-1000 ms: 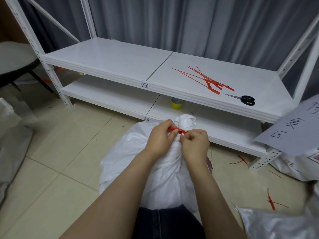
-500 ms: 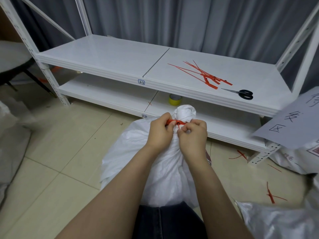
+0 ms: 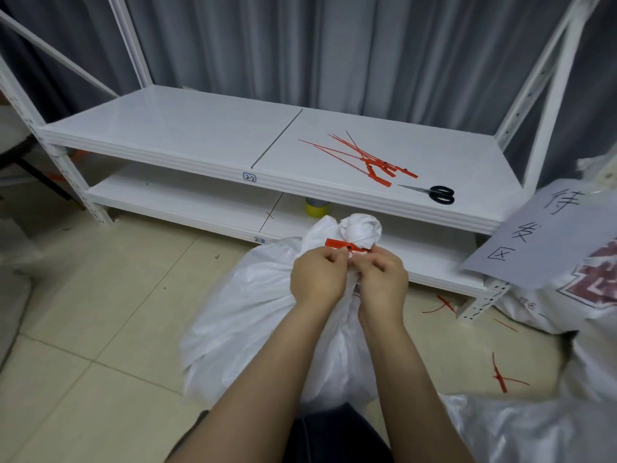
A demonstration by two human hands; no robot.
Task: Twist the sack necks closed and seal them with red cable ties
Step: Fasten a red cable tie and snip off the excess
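Left hand and right hand each pinch the red cable tie circling the twisted sack neck, likely cinching it.

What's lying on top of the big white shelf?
A bunch of red cable ties and black-handled scissors lie on the top shelf. Its right front corner is covered by a paper sign, so anything there is hidden.
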